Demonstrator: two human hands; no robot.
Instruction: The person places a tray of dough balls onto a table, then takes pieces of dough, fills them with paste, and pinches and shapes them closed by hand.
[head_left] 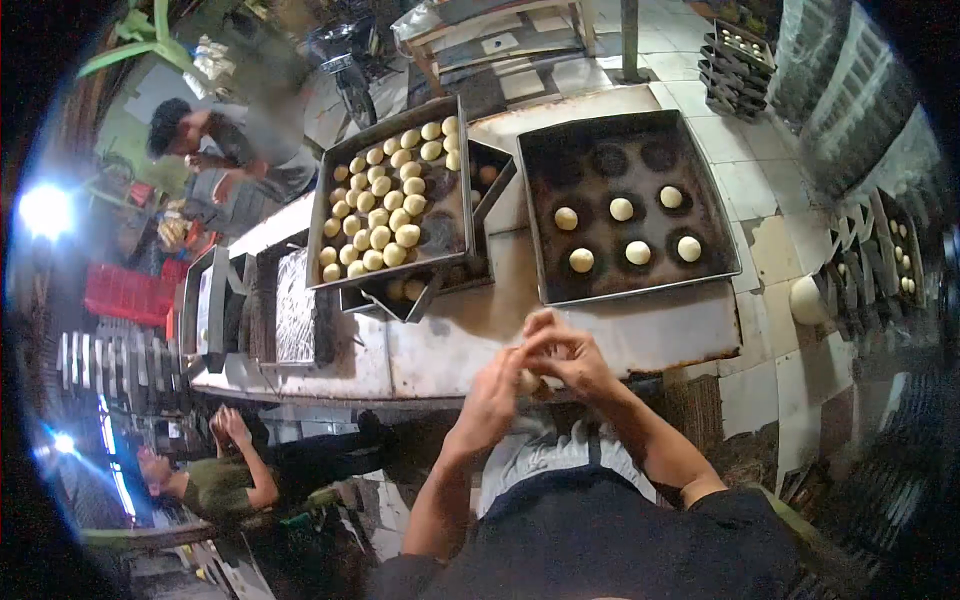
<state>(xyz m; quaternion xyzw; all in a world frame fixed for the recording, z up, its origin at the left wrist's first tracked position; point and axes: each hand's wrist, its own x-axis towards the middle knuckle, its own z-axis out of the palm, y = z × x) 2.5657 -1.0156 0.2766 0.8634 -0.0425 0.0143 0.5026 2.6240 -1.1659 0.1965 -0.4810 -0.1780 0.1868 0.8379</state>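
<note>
My left hand [490, 398] and my right hand [572, 362] meet over the near edge of the table. Their fingers are closed round a pale dough ball [529, 383], which is mostly hidden between them. Just beyond lies a dark square baking tray [640, 292], with several round dough balls [638, 252] set apart in two rows. To its left, a second tray [466, 190] is crowded with many smooth dough balls [380, 215]. It rests on other trays [395, 300], some of them holding dough too.
Further left on the white table [440, 365] stand more metal trays [208, 300]. Two other people [225, 150] [215, 480] are on the left side. Stacked trays [735, 70] stand on the tiled floor at right, with another stack [870, 260] nearer. A red crate [130, 292] is at far left.
</note>
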